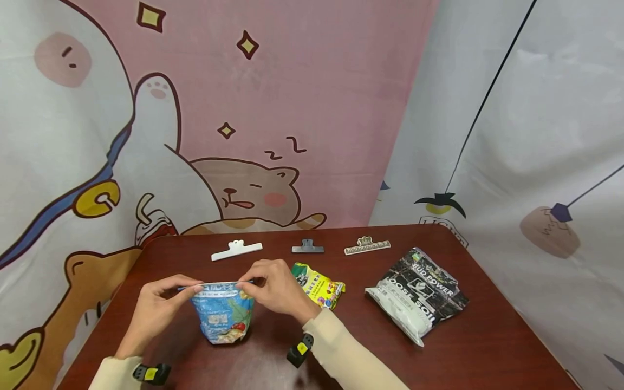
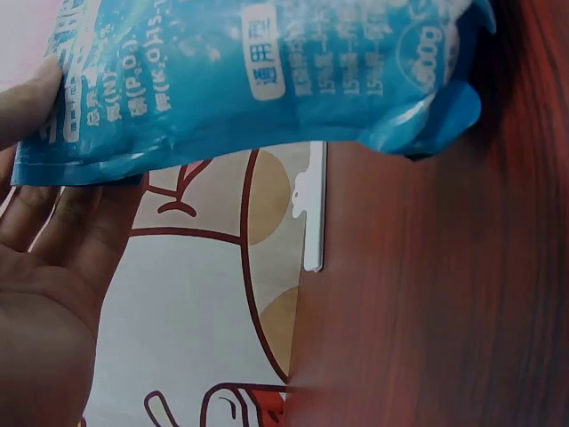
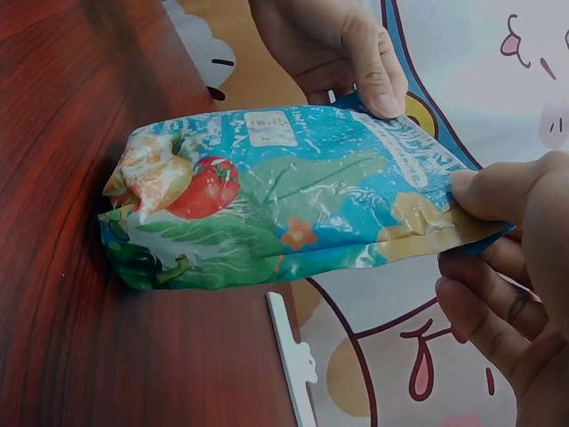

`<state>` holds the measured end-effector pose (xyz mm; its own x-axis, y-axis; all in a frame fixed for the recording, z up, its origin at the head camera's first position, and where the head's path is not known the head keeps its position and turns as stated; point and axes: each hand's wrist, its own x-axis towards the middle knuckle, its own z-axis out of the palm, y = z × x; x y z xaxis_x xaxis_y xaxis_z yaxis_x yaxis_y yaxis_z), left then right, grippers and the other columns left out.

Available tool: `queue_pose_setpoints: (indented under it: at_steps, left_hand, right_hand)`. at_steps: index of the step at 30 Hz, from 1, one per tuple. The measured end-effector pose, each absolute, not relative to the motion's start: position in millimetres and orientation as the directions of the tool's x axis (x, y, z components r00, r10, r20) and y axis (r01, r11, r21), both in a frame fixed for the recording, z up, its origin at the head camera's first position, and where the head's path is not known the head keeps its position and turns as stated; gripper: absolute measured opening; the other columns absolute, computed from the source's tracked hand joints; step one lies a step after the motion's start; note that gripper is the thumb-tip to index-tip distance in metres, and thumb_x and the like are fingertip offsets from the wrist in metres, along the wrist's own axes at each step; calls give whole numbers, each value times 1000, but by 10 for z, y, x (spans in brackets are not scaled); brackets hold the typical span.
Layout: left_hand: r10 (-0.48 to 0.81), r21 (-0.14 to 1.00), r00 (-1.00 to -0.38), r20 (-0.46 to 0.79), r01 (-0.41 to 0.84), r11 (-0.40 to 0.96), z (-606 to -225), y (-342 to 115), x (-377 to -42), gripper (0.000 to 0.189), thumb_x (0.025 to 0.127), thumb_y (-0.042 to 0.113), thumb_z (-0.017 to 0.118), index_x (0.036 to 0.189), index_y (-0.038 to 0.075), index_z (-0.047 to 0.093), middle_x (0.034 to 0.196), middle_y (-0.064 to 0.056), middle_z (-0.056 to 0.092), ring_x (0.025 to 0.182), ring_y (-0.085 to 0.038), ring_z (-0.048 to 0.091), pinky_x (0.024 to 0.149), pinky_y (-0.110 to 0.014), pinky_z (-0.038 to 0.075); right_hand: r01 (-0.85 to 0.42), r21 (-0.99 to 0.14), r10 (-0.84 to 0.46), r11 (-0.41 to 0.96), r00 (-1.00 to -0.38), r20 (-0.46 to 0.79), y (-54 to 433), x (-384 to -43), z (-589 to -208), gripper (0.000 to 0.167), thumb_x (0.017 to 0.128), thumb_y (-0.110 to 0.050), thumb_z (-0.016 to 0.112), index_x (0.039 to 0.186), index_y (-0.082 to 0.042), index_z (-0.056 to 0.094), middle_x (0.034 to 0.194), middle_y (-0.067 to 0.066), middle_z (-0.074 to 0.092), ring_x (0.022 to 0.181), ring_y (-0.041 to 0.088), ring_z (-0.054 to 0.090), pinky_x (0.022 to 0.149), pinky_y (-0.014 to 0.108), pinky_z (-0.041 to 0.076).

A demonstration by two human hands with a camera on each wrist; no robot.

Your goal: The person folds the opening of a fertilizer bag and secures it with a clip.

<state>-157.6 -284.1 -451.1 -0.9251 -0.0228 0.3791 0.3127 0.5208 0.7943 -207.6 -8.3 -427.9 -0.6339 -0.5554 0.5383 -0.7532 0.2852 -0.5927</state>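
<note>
Table's far edge point(image 1: 292, 234) lies well beyond the blue bag point(image 1: 221, 317).

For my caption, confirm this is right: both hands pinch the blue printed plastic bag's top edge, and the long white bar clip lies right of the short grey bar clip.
No: the head view shows the long white bar clip left of the short grey bar clip. The left hand and right hand do pinch the blue printed plastic bag's top edge.

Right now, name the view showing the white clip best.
The head view: the white clip lies there whole and unobstructed. In the left wrist view, the blue bag hides one end; the right wrist view's bottom edge cuts it off.
</note>
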Motion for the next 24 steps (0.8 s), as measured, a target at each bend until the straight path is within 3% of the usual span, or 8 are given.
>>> queue_pose_setpoints:
  at_steps: [8,18,24]
  left_hand:
    - [-38,776,-907,419,335,534,-4486,-2804,-1582,10,89,14,80,98,18,82,95,-2,79,83,-8,71,71,-21,56]
    - [-70,822,-940,335,255,510,-4513,-2854,-1575,15,91,26,79,103,18,81,98,1,80,88,-6,72,72,-22,56]
    - [-105,847,-947,303,217,486,-4543,-2931,-1538,24,94,23,77,111,7,79,98,6,79,82,-10,68,67,-24,55]
  right_hand:
    - [-753,-595,-553,280,-633,541,-82,-2076,-4264,11,95,-24,76,95,-15,83,83,-6,74,66,-5,52,59,10,45]
    - [-738,-599,-564,311,-651,508,-34,-2071,-4283,13,96,-26,75,102,-17,82,87,-6,75,67,-5,52,61,10,46]
    - [-735,-615,-559,286,-649,516,26,-2072,-4272,11,95,-25,75,101,-17,81,89,-6,75,70,-4,56,63,12,49]
